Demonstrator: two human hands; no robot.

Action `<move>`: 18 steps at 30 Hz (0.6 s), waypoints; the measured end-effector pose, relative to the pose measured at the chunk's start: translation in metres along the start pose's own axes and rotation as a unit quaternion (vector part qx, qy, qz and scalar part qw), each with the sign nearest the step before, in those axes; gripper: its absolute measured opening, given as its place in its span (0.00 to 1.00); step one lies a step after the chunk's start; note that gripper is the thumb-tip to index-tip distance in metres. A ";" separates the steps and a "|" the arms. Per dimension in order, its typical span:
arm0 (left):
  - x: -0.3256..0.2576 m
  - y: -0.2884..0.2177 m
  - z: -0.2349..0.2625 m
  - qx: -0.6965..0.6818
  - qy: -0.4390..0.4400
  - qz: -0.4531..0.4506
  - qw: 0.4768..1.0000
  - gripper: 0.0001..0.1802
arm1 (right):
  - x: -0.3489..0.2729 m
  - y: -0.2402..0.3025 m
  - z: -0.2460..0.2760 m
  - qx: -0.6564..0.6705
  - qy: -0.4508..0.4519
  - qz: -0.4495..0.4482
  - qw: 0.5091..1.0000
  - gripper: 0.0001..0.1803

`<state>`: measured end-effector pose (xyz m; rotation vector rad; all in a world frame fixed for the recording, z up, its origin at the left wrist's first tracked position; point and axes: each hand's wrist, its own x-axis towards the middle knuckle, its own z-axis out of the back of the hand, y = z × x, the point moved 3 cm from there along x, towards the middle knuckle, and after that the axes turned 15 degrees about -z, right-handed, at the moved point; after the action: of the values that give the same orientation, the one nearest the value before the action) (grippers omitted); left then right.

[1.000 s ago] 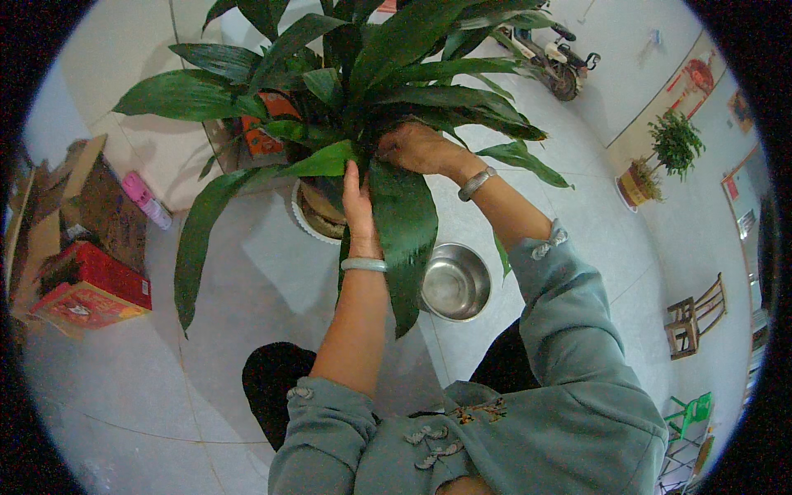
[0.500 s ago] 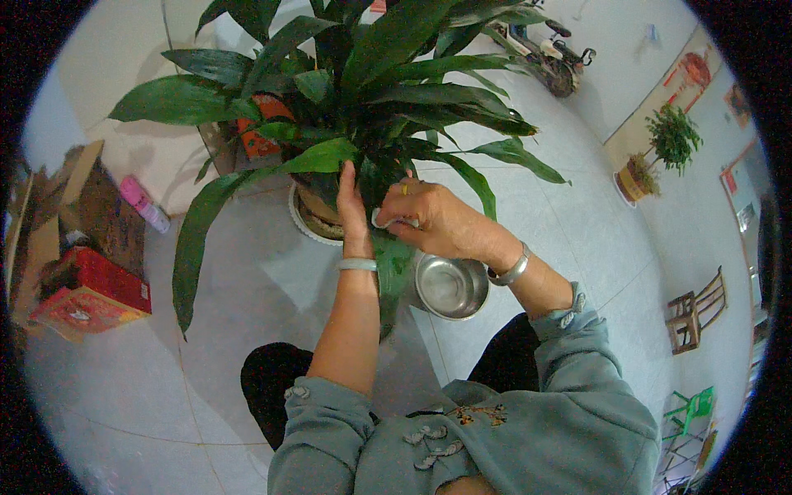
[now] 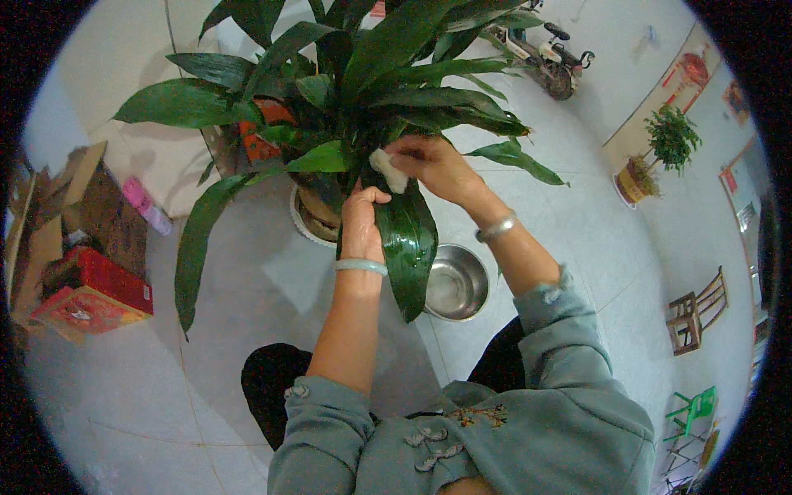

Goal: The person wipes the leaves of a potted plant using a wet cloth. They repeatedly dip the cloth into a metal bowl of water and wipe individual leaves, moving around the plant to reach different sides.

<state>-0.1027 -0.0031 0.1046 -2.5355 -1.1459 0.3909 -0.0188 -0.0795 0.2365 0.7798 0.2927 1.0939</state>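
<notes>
A large potted plant with long dark green leaves fills the upper middle. One broad leaf hangs toward me, its surface wet and shiny. My left hand is closed around that leaf's left edge, thumb on top and the other fingers hidden beneath. Higher up on the same leaf, my right hand pinches a whitish wad of cloth that touches the leaf's upper part. A round metal bowl stands on the floor to the right of the leaf tip.
At left are cardboard boxes, a red box and a pink spray can. Along the right stand a small potted plant, a wooden chair and a green stool. A two-wheeler is parked at the back.
My right hand has moved up and to the right with the cloth. My left hand has come down along the leaf, which now lies turned broad side up.
</notes>
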 end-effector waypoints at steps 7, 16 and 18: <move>-0.007 -0.002 0.000 0.007 -0.037 -0.017 0.999 0.34 | 0.077 -0.037 -0.050 -0.126 -0.090 0.035 0.987 0.13; -0.023 -0.022 -0.013 0.149 0.000 -0.129 0.980 0.07 | 0.038 -0.005 -0.035 -0.218 0.015 0.037 0.975 0.14; -0.029 -0.021 -0.020 0.027 0.022 -0.069 0.997 0.12 | 0.016 0.004 -0.032 -0.194 -0.002 0.084 0.977 0.12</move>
<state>-0.1273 -0.0156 0.1344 -2.3899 -1.2682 0.3260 -0.0330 -0.0511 0.2195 0.4627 0.0049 1.2611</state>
